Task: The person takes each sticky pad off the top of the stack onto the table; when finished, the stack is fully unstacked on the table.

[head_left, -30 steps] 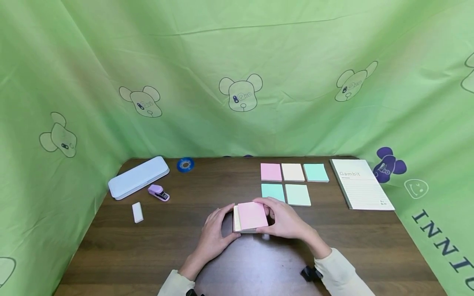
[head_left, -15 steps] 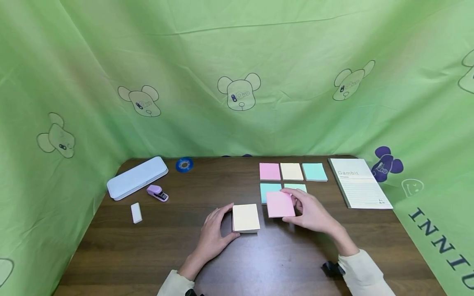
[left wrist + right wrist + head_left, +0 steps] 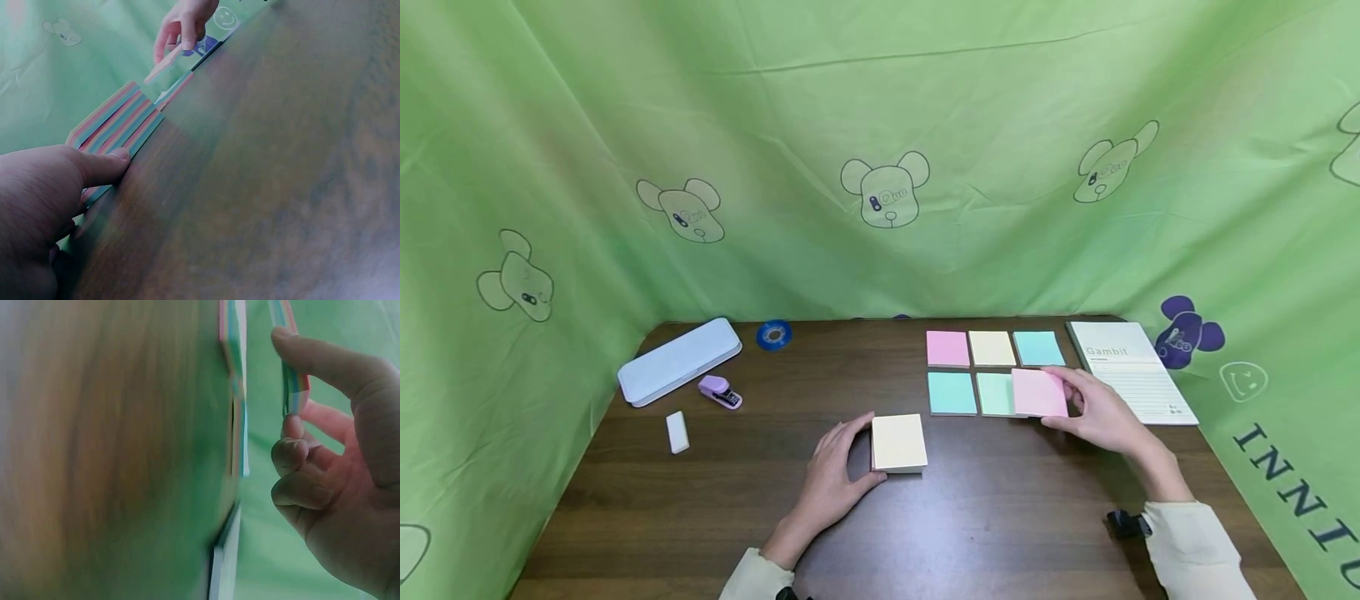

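My left hand (image 3: 838,475) holds a thick stack of sticky notes (image 3: 899,442) by its left side, thumb at the near edge and fingers at the far one. Cream is on top, and striped pink, blue and cream edges show in the left wrist view. My right hand (image 3: 1097,412) pinches a thin pink sticky note pad (image 3: 1039,393) by its right side, thumb on the near edge. Raised off the table in the right wrist view, that pad overlaps the right part of a mint pad (image 3: 995,393) in the head view. Left of the mint pad lies a turquoise pad (image 3: 952,393).
Behind these, a pink pad (image 3: 947,348), a cream pad (image 3: 992,348) and another turquoise pad (image 3: 1038,347) form a row. A notebook (image 3: 1135,375) lies at the right. On the left are a pale blue case (image 3: 680,362), blue tape roll (image 3: 774,335), purple stapler (image 3: 720,391) and white eraser (image 3: 677,432).
My right hand has lifted the pink pad off the stack and carried it right, past the turquoise pad to the mint one. Cream now tops the stack; my left hand has stayed put.
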The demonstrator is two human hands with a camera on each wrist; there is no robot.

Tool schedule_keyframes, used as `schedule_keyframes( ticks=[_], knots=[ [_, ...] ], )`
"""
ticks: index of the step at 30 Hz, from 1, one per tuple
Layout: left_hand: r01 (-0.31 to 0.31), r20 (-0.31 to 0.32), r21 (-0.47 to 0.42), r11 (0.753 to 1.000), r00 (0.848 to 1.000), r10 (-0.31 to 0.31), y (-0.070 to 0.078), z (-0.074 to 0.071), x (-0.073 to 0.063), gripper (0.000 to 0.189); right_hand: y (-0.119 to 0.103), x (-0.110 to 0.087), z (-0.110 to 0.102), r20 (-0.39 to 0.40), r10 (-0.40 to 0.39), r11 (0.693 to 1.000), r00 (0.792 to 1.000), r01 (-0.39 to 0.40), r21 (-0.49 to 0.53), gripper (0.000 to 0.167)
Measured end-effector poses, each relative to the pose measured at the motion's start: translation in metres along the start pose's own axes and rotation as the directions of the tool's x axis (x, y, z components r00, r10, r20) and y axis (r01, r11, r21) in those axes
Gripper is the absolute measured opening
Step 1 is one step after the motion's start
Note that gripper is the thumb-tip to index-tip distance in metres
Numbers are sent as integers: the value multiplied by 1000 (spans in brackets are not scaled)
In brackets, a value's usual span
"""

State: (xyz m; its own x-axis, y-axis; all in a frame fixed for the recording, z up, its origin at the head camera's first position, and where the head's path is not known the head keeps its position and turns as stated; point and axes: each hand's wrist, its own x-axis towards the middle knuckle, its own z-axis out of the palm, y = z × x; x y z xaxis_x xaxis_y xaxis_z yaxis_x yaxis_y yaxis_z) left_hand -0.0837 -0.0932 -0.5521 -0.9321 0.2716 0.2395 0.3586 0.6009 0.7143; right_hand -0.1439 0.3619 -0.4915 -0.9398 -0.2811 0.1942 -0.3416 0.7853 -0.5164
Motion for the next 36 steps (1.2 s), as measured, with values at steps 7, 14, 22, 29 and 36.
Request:
schedule_keyframes(
  ticks=[7,14,22,29,36],
  knots=[
    [-15,-10,5,1000,1000,15,-1,2,0,93,23,-1,-13,86,12,1000,996,-12,-9,84],
    [-14,-6,2,1000,1000,14,-1,2,0,94,34,2,-11,124,-21,998,992,28,-56,84],
    [-9,-15,4,1000,1000,9,-2,3,-1,94,27,9,-10,167,97,989,981,-77,-125,94],
    [-14,-18,12,1000,1000,15,-2,4,-1,94,26,9,-11,183,140,985,973,-117,-131,84],
    [6,-22,14,1000,1000,-6,-1,4,-1,93,25,4,-7,155,158,984,975,-144,-101,90]
  ],
)
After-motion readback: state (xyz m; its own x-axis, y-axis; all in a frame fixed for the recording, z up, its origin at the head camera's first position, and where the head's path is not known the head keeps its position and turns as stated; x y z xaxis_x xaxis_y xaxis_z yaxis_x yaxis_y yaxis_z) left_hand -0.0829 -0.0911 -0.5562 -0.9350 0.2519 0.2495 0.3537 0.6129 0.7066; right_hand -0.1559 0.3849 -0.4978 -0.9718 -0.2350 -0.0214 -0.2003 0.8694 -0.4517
